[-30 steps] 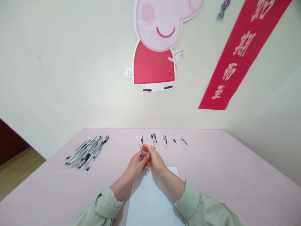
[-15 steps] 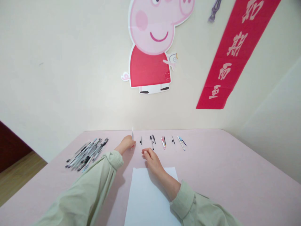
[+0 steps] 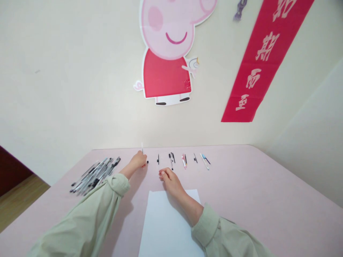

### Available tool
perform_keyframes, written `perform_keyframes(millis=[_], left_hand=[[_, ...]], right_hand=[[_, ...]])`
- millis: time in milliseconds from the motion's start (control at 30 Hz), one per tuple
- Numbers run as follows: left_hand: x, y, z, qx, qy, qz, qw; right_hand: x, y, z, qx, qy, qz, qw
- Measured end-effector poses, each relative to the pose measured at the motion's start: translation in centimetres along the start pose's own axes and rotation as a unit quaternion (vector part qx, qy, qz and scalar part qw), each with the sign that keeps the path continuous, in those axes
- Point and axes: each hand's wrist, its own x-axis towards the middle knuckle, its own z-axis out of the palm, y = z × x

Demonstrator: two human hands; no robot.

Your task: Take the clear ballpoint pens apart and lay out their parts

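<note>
Left hand [image 3: 138, 159] has shifted slightly further left along the counter [image 3: 241, 185] since half a second ago, pinching a thin pen barrel [image 3: 142, 147] upright at the far edge. Right hand [image 3: 168, 178] unchanged: loosely curled, contents unclear, above white paper [image 3: 168, 228]. Pen pile [image 3: 93, 172] untouched.

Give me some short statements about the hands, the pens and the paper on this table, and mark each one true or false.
1. The left hand holds a thin pale pen part at the far side of the pink table. True.
2. The right hand lies flat and open on the white paper. False: it is curled shut just beyond the paper's far edge.
3. The pile of pens lies left of both hands. True.
4. The pile of pens lies on the white paper. False: it lies on the table.
</note>
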Motion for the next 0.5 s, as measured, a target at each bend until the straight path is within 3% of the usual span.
perform_keyframes(millis=[100,233,267,333,400,500], left_hand=[[-2.5,0.1,-0.3,-0.091,-0.029,0.006,0.995],[-7.4,0.2,1.3,-0.214,-0.059,0.054,0.974],[-8.5,0.1,1.9,-0.258,-0.063,0.065,0.962],[-10.3,-0.1,3.1,-0.409,-0.075,0.068,0.907],[-11.3,-0.5,3.9,-0.488,-0.068,0.056,0.868],[-11.7,-1.0,4.3,-0.512,-0.042,0.043,0.857]], right_hand=[[0.1,0.0,0.0,0.009,0.004,0.004,1.000],[-0.1,-0.5,0.0,0.027,0.002,-0.002,1.000],[-0.2,-0.8,0.1,0.031,-0.003,-0.008,0.999],[-0.6,-1.2,0.1,0.024,-0.015,-0.020,0.999],[-0.9,-1.6,0.2,-0.002,-0.023,-0.029,0.999],[-1.2,-1.9,0.2,-0.026,-0.026,-0.027,0.999]])
